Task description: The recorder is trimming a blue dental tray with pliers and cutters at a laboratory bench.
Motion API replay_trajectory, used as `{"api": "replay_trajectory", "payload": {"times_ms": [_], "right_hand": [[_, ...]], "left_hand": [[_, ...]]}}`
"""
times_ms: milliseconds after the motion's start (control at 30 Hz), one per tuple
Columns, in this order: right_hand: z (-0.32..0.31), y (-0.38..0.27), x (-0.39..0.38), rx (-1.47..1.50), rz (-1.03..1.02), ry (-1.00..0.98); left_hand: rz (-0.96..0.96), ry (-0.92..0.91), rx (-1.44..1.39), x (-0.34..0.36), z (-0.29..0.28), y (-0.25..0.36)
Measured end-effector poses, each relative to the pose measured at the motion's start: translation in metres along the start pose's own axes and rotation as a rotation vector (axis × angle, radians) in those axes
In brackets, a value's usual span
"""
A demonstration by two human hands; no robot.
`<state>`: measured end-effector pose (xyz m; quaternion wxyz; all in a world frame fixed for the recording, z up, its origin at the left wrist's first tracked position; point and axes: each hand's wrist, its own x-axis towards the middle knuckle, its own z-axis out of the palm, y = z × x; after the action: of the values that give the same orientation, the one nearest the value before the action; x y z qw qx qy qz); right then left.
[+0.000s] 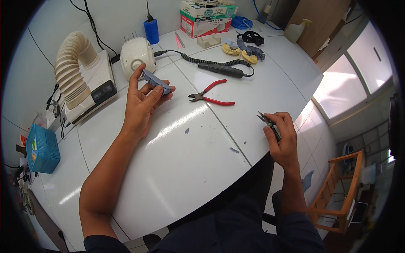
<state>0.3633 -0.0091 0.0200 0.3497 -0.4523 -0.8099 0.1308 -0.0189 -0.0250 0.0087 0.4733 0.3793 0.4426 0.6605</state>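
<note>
My left hand (141, 101) is raised over the white table (177, 160) and grips a curved grey-blue dental model (156, 82) between thumb and fingers. Near the table's right edge, my right hand (282, 137) is closed around a small pair of pliers (268, 123) with dark green handles, its metal jaws pointing up and left. Between the two hands, a red-handled cutter (211, 96) lies flat on the table. Two small grey scraps (234, 150) rest on the tabletop in front of me.
At the back left stand a beige dust extractor with a ribbed hose (78, 71) and a white motor unit (135, 52) whose coiled cable leads to a black handpiece (221, 69). Boxes (204, 19), more dental models (242, 50), a blue basket (42, 147) and a wooden chair (337, 194) surround the workspace.
</note>
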Motion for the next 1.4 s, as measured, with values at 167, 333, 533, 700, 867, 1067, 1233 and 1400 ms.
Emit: {"api": "replay_trajectory", "payload": {"times_ms": [167, 333, 533, 700, 867, 1067, 1233, 1400], "right_hand": [[0.014, -0.001, -0.014, -0.221, 0.017, 0.065], [0.024, -0.015, -0.013, -0.31, 0.136, 0.029], [0.051, -0.047, -0.015, -0.384, 0.136, -0.019], [0.073, -0.076, -0.011, -0.465, 0.13, -0.076], [0.103, -0.101, -0.001, -0.422, 0.0, -0.113], [0.079, -0.078, 0.012, -0.301, 0.1, -0.06], [0.042, -0.015, 0.028, -0.375, 0.152, -0.052], [0.038, -0.003, 0.052, -0.397, 0.038, -0.09]], "left_hand": [[0.0, -0.029, 0.018, 0.0, 0.001, 0.001], [0.006, -0.048, -0.077, -0.003, 0.0, -0.001], [-0.017, -0.031, -0.097, -0.004, 0.003, 0.0], [-0.006, -0.054, -0.08, 0.0, 0.001, -0.002], [-0.002, -0.067, -0.098, 0.0, 0.002, -0.001], [-0.018, -0.07, -0.129, -0.005, 0.002, 0.0], [-0.049, -0.102, -0.161, -0.002, 0.002, -0.001], [-0.056, -0.143, -0.189, 0.001, -0.002, -0.005]]}}
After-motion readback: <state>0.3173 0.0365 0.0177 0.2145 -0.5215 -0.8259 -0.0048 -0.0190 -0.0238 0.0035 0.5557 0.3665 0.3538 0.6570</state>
